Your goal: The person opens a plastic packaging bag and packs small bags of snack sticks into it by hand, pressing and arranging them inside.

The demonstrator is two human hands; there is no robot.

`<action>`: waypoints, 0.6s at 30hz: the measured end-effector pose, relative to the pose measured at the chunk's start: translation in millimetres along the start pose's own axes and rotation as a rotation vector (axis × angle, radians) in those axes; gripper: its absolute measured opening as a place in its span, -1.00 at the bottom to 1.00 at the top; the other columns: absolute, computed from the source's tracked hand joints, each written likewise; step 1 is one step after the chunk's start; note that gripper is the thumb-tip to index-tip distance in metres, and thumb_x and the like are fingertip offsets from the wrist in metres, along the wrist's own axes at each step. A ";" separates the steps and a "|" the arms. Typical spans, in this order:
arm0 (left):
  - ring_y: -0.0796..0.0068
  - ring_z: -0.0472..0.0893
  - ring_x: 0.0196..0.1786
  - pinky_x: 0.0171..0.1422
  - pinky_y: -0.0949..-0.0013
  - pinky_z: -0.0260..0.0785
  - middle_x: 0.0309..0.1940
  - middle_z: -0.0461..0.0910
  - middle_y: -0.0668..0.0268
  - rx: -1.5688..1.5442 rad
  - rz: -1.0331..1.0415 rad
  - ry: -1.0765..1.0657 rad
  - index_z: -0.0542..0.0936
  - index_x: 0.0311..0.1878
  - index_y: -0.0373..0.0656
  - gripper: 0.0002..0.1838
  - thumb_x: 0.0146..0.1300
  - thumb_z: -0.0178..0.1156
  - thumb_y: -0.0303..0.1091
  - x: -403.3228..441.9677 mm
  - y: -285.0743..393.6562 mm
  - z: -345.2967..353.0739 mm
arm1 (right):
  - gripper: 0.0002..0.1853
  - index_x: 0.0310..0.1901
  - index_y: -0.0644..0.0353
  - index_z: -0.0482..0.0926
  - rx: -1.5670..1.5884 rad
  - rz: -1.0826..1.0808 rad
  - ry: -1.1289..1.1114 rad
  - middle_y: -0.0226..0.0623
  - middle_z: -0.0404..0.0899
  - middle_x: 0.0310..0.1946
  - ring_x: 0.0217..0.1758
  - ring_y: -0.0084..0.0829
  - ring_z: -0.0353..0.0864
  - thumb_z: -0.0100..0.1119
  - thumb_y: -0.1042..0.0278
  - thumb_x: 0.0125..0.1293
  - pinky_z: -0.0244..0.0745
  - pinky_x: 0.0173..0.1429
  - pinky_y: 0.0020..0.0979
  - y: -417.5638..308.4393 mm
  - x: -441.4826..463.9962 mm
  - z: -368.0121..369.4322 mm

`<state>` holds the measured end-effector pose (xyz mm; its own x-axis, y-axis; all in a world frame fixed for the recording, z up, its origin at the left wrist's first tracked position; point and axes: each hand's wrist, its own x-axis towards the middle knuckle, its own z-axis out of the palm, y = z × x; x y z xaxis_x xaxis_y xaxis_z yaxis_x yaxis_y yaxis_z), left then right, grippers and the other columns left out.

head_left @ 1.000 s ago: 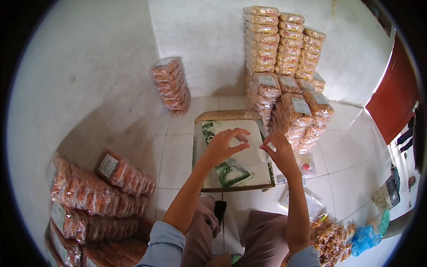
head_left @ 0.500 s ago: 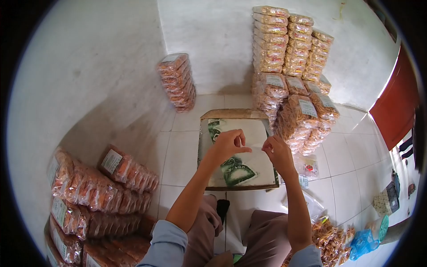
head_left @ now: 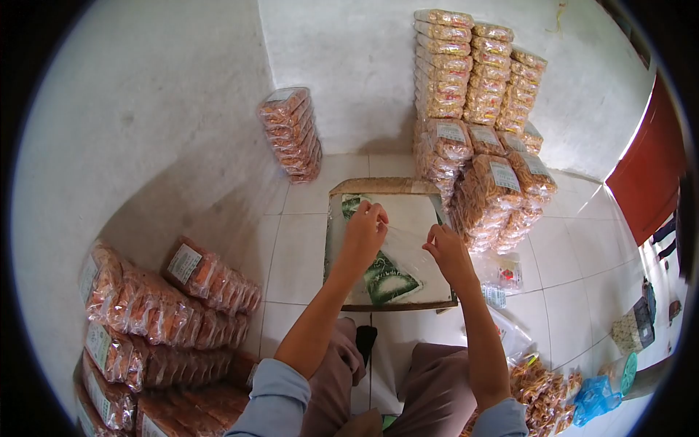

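A thin, clear plastic film [head_left: 405, 237] stretches between my two hands above a low table; whether it is a bag or a single sheet I cannot tell. My left hand [head_left: 366, 231] is closed, pinching one end. On the other side my right hand [head_left: 447, 251] grips the opposite edge near its thumb and index finger. The low table [head_left: 349, 300] stands in front of my knees. Its top bears a pale covering with green printed patches [head_left: 389, 279], partly hidden by my left hand and forearm.
Bagged snacks with labels lie piled at the left [head_left: 145, 306]. A smaller stack [head_left: 291, 138] stands by the wall, and tall stacks [head_left: 444, 80] rise behind the table. Loose snack pieces [head_left: 542, 393] and a blue plastic bag [head_left: 597, 399] lie at lower right.
My left hand has moved a little left, and its fingers have curled in. The right hand has shifted slightly downward. The gap between them is wider, with the film drawn across it.
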<state>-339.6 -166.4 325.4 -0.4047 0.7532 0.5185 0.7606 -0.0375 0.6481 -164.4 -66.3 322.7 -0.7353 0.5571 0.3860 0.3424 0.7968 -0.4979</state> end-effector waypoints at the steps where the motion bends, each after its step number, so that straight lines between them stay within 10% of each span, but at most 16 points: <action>1: 0.37 0.53 -0.43 -0.30 0.37 0.41 -0.39 0.40 0.26 0.032 -0.029 0.085 0.43 -0.39 -0.20 -0.88 -0.01 0.14 -0.58 1.2 -1.8 -1.3 | -0.84 -0.37 0.24 0.30 -0.079 0.018 0.034 -0.09 0.40 -0.37 -0.43 -0.06 0.48 0.09 0.43 0.14 0.37 -0.34 -0.15 8.1 -3.1 4.9; 6: 0.34 0.54 -0.43 -0.34 0.37 0.43 -0.28 0.37 0.19 0.134 -0.011 0.149 0.39 -0.32 -0.19 -0.83 0.00 0.10 -0.61 -4.5 -18.8 4.7 | -0.93 -0.35 0.24 0.35 -0.131 0.180 0.189 -0.03 0.35 -0.29 -0.40 -0.03 0.49 -0.07 0.62 0.12 0.45 -0.35 -0.11 16.0 1.7 16.1; 8: 0.35 0.54 -0.40 -0.35 0.38 0.43 -0.24 0.35 0.17 -0.151 -0.316 0.024 0.38 -0.30 -0.21 -0.83 0.02 0.06 -0.64 -6.3 -10.5 7.3 | -0.88 -0.34 0.28 0.38 0.647 0.370 0.204 -0.12 0.35 -0.29 -0.42 -0.17 0.50 -0.04 0.68 0.07 0.49 -0.40 -0.16 26.2 2.1 25.5; 18: 0.24 0.52 -0.25 -0.20 0.35 0.37 -0.30 0.43 0.12 -0.132 0.020 0.218 0.40 -0.32 -0.25 -0.81 0.03 -0.09 -0.73 8.9 18.4 5.0 | -0.84 -0.34 0.24 0.40 0.383 0.093 0.653 -0.26 0.30 -0.20 -0.20 -0.35 0.46 0.00 0.74 0.12 0.42 -0.28 -0.44 11.6 18.1 3.1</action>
<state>-326.7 -157.1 339.1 -0.5010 0.5925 0.6309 0.7028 -0.1469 0.6961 -175.5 -47.7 321.5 -0.1771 0.7383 0.6508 0.0716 0.6692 -0.7397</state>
